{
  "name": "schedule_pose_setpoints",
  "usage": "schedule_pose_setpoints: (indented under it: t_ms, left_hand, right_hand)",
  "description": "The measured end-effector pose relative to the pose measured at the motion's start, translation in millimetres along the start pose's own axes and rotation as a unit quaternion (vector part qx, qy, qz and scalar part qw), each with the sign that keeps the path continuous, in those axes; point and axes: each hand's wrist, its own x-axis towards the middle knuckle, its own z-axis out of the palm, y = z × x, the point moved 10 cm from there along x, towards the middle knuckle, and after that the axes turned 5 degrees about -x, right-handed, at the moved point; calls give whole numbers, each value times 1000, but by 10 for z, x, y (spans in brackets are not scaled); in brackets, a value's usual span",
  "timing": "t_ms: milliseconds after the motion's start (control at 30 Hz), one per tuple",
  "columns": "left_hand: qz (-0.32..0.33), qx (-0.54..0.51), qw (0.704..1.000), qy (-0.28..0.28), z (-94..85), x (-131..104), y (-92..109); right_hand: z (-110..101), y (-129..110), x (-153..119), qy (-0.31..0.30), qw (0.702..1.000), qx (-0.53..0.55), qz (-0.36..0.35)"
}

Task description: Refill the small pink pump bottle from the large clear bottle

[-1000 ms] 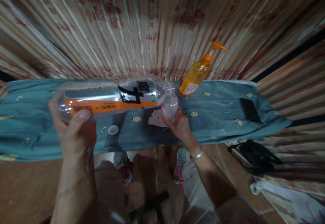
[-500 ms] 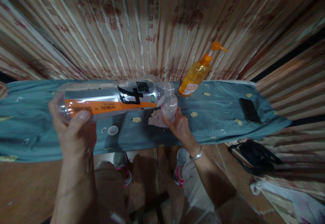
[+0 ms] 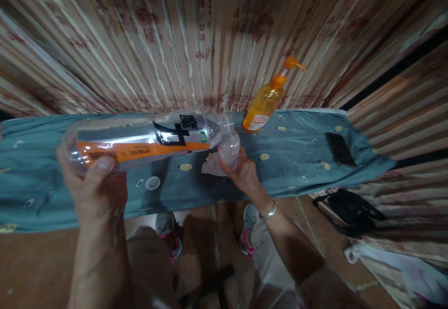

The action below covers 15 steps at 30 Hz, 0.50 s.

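My left hand is closed round the base end of a large clear plastic bottle with a silver and orange label. That bottle lies nearly level in the air, its neck pointing right. At its mouth is a small clear bottle, held upright by my right hand, whose fingers wrap its side. The two mouths meet or almost meet; I cannot tell whether they touch. Beneath the small bottle a crumpled pale tissue rests on the cloth. A round whitish cap lies below the large bottle.
An orange pump bottle stands at the back of the blue-green cloth-covered table. A black phone lies to the right. Behind hangs a patterned curtain. A black bag is at the lower right.
The whole scene has shifted slightly left in view. Both hands keep their hold, and the large bottle stays nearly level with its neck at the small bottle.
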Motion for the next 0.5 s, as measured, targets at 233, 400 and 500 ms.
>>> schedule_pose_setpoints:
  t_ms: [233, 400, 500]
  left_hand:
    - [-8, 27, 1000, 1, 19, 9, -19]
    - [-18, 45, 998, -34, 104, -7, -37]
    - [-23, 34, 998, -41, 141, -17, -43]
  right_hand:
    - [11, -8, 16, -3, 1000, -22, 1]
    - [5, -19, 14, -2, 1000, -28, 1]
    - [2, -26, 14, -1, 1000, -31, 1]
